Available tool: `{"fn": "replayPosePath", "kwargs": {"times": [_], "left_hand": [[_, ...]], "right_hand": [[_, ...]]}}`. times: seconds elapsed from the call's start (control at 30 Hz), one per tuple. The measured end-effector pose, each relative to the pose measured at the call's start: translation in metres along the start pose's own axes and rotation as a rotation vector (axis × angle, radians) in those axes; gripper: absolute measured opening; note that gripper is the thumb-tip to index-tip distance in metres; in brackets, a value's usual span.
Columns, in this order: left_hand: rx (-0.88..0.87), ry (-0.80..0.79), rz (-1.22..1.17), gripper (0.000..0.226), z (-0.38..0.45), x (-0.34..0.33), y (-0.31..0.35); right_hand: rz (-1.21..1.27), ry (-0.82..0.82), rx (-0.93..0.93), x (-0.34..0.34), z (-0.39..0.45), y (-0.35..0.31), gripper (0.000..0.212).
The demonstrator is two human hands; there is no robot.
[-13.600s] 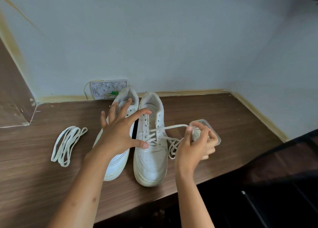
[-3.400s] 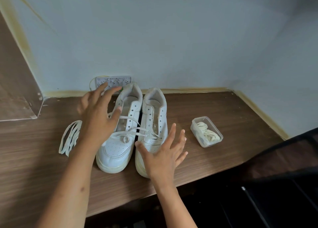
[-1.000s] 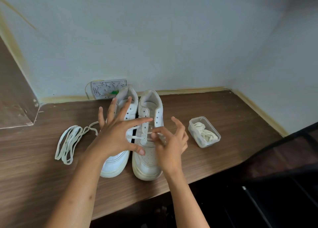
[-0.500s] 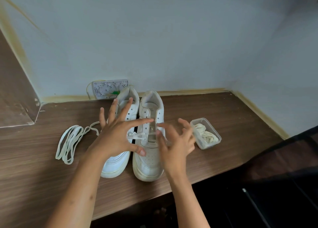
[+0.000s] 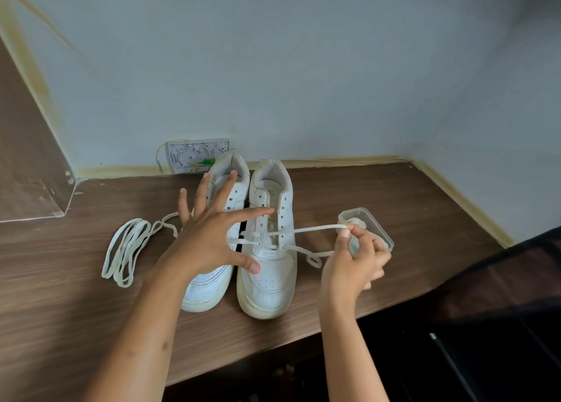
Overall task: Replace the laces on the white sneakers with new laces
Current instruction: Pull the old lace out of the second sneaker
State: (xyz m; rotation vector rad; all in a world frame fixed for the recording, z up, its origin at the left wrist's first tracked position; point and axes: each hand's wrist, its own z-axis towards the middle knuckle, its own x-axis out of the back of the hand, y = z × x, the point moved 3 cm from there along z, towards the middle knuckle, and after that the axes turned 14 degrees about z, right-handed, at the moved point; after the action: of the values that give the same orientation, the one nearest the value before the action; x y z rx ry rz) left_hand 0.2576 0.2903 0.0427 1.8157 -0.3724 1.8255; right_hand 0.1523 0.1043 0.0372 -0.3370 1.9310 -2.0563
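Note:
Two white sneakers stand side by side on the wooden table, toes toward me: the left sneaker (image 5: pixel 212 283) and the right sneaker (image 5: pixel 268 283). My left hand (image 5: pixel 209 237) is spread over both, fingers apart, thumb on the right sneaker's toe. My right hand (image 5: pixel 353 263) pinches a white lace (image 5: pixel 306 229) that runs out taut to the right from the right sneaker's lower eyelets. A second strand of that lace loops on the table by the shoe. A loose bundle of white laces (image 5: pixel 126 250) lies to the left.
A small clear plastic container (image 5: pixel 372 224) with coiled laces sits behind my right hand. A white wall socket box (image 5: pixel 197 155) is behind the shoes. The table (image 5: pixel 394 195) ends at walls behind and to the right; its front edge is near the toes.
My right hand has taken hold of the lace and drawn it out to the right, away from the right sneaker. My left hand has stayed spread over the shoes.

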Motion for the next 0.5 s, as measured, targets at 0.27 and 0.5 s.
{"fn": "replayPosePath", "kwargs": {"times": [0.27, 0.5], "left_hand": [[-0.006, 0.014, -0.008, 0.087, 0.0, 0.0, 0.0], [0.0, 0.012, 0.002, 0.09, -0.001, 0.0, 0.0]], "right_hand": [[-0.145, -0.383, 0.339, -0.015, -0.011, -0.006, 0.027], [-0.452, -0.604, 0.435, -0.037, -0.031, 0.015, 0.014]]}}
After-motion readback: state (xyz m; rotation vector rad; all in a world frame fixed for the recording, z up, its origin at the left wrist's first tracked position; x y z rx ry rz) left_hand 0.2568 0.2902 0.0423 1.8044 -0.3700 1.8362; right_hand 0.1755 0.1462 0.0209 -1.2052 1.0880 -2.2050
